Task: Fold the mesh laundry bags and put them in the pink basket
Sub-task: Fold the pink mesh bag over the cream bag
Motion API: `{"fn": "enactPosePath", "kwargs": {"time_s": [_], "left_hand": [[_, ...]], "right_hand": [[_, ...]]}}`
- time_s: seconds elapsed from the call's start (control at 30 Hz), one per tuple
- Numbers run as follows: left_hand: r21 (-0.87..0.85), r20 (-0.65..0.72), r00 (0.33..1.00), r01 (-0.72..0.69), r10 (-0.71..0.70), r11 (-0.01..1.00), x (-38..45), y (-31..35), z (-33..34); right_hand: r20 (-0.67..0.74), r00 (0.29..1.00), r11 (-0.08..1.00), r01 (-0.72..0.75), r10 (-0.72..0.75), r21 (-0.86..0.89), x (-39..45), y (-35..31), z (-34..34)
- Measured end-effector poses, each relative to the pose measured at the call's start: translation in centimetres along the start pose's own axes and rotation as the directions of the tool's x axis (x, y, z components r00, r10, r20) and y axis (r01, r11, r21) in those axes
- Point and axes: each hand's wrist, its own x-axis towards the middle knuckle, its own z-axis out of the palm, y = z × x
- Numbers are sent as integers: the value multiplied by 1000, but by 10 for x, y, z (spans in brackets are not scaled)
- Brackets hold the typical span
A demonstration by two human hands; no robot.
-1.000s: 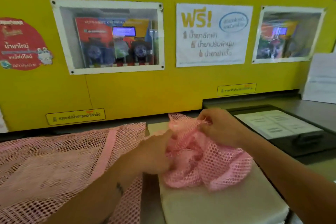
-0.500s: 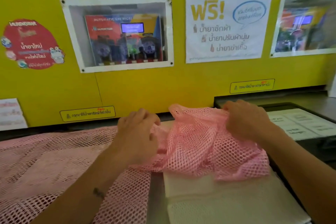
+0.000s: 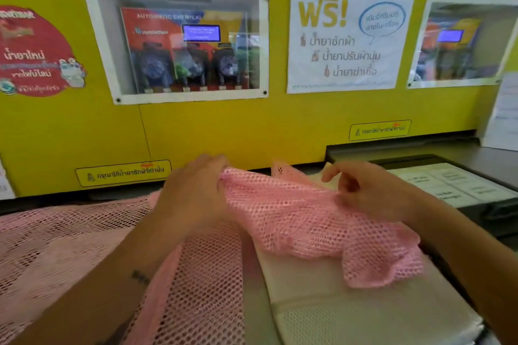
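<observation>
1. On the far left a large pink mesh bag (image 3: pixel 70 255) lies spread flat over the counter; it looks not yet folded, and its left and near edges are cut off by the frame.
2. The left hand (image 3: pixel 193 199) is closed on the left end of a smaller pink mesh bag (image 3: pixel 302 227). The fingertips curl behind the netting, so how exactly they pinch it is not visible, but the mesh is clearly gathered in this hand.
3. The smaller bag is crumpled and stretched between both hands, partly lifted, its lower part resting on a white mesh bag (image 3: pixel 350 302).
4. The white bag lies flat and seems already folded, though this is only a judgement; its near edge is outside the picture.
5. The right hand (image 3: pixel 372 193) pinches the far right edge of the pink netting between thumb and fingers.
6. Right of it a dark tray with paper labels (image 3: pixel 454 185) sits on the counter; the text is too blurred to read.
7. The pink basket is not visible anywhere, so it cannot be told whether any bag is inside. The task seems to be at an early or middle stage: the held bag is being straightened for folding, and the large one waits.
</observation>
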Motion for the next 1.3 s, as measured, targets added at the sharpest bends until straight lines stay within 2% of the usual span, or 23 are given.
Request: {"fn": "enactPosePath", "kwargs": {"time_s": [0.03,0.07,0.1,0.13,0.2,0.23,0.27,0.33,0.4,0.53,0.6,0.67,0.73,0.8,0.83,0.93,0.97,1.0,1.03,1.1,1.17,1.23,1.3], "left_hand": [[43,-24,1000,7,-6,999,1,-5,-8],[59,17,1000,25,-26,998,2,-10,-18],[43,124,991,43,-48,998,2,-16,-27],[16,300,952,52,-54,999,0,-20,-37],[-73,615,789,50,5,996,-5,-23,-53],[-126,684,729,65,39,990,-8,-21,-58],[-184,699,712,92,65,979,-11,-18,-60],[-252,630,774,135,56,958,-10,-12,-52],[-247,540,842,140,16,959,-6,-5,-34],[-196,527,846,210,-78,958,-7,-4,0],[-205,517,851,226,-91,952,-8,-6,7],[-268,429,897,242,-109,933,-5,-10,6],[-325,346,929,252,-134,912,2,-15,1],[-352,312,942,233,-121,907,9,-18,-1],[-374,322,941,228,-105,899,11,-16,0],[-451,422,906,239,-30,860,12,-3,10],[-447,446,895,223,0,866,11,3,15],[-426,461,887,199,22,883,10,10,20],[-412,479,877,183,41,893,8,17,25],[-441,557,826,207,85,873,2,31,34],[-390,636,759,166,135,906,-2,43,42],[-259,635,754,5,167,966,-3,51,48],[-233,576,801,-31,164,972,1,55,48]], "right_hand": [[19,1000,998,-24,25,-51,1,7,-10],[85,994,989,-61,74,-138,1,12,-19],[171,972,963,-115,160,-245,1,19,-28],[228,941,928,-167,251,-332,2,25,-36],[195,929,907,-235,315,-349,8,26,-44],[123,945,924,-262,304,-278,16,21,-42],[55,953,937,-282,299,-205,26,16,-36],[9,961,940,-267,275,-212,47,1,-13],[54,970,948,-219,237,-231,63,-7,18],[191,952,944,-183,240,-275,76,-13,59],[122,976,967,-154,181,-204,76,-17,57],[5,998,990,-69,70,-127,68,-22,37],[13,999,999,39,-39,17,47,-26,6],[197,970,968,98,-145,232,20,-21,-22],[327,925,948,93,-196,305,6,-15,-33],[654,724,903,-104,-219,418,-23,17,-53],[683,713,915,-151,-162,374,-27,27,-56],[659,748,942,-159,-79,294,-28,35,-56],[569,822,968,-158,19,196,-28,41,-56],[288,949,987,-152,129,57,-25,45,-50],[168,978,987,-138,124,77,-25,30,-40],[274,955,989,-134,112,64,-31,7,-26],[443,887,991,-104,131,-84,-36,-9,-7]]}}
